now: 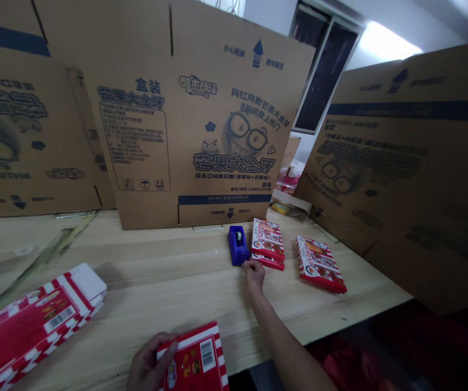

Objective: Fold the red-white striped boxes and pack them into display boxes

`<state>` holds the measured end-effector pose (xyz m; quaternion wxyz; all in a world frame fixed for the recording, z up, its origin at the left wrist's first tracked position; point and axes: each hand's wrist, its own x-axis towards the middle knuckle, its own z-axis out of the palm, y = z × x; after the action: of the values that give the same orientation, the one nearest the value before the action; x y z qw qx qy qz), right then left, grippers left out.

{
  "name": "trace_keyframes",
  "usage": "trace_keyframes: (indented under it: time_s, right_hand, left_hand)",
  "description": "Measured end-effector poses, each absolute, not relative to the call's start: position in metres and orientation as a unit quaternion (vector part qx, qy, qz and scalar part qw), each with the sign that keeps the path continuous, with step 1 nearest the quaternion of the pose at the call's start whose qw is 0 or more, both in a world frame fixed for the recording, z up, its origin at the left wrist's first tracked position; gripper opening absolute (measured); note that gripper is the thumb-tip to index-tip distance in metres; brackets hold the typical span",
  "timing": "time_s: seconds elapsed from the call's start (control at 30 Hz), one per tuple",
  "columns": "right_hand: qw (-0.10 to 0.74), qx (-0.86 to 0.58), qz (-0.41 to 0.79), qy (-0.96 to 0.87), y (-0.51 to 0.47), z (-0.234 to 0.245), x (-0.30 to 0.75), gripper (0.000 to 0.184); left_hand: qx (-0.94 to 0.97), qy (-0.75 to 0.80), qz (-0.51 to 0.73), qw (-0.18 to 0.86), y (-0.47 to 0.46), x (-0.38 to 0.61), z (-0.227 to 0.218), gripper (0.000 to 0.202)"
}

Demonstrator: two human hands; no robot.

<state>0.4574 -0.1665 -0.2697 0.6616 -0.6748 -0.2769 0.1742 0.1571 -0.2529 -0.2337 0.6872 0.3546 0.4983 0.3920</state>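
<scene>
My left hand (pixel 152 361) grips a red-and-white printed box (pixel 195 361) by its left side, thumb on top, near the table's front edge. A barcode shows on the box's upper face. My right hand (pixel 254 274) reaches forward to the near end of a blue tape dispenser (pixel 238 247), its fingers pinched together there. Whether a piece of tape is between those fingers is too small to make out. Just right of the dispenser lies a small stack of red-and-white boxes (pixel 267 239) with food pictures on them.
Another stack of such boxes (pixel 321 263) lies farther right. Flat red-and-white cartons (pixel 34 326) are piled at the left. Large brown cardboard sheets (pixel 217 119) stand along the table's back, and another cardboard panel (pixel 405 163) stands on the right.
</scene>
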Motion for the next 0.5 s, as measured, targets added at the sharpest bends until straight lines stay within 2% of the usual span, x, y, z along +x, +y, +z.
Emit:
trace_keyframes:
  time_s: [0.13, 0.27, 0.33, 0.4, 0.5]
  right_hand:
    - [0.641, -0.670, 0.235, -0.291, -0.181, -0.260, 0.456, 0.036]
    - [0.584, -0.629, 0.367, -0.358, -0.191, -0.231, 0.446, 0.039]
    - [0.511, -0.573, 0.461, -0.444, -0.189, -0.204, 0.436, 0.037]
    - [0.392, -0.482, 0.543, -0.565, -0.185, -0.175, 0.424, 0.037]
    - [0.244, -0.376, 0.577, -0.683, -0.178, -0.143, 0.404, 0.039]
  left_hand:
    - [0.390, 0.483, 0.417, 0.664, -0.246, 0.154, -0.234, 0.036]
    - [0.423, 0.446, 0.436, 0.657, -0.223, 0.154, -0.211, 0.034]
    - [0.463, 0.427, 0.405, 0.663, -0.206, 0.155, -0.196, 0.034]
    - [0.509, 0.406, 0.361, 0.668, -0.192, 0.156, -0.183, 0.034]
    - [0.561, 0.381, 0.315, 0.664, -0.179, 0.157, -0.172, 0.033]
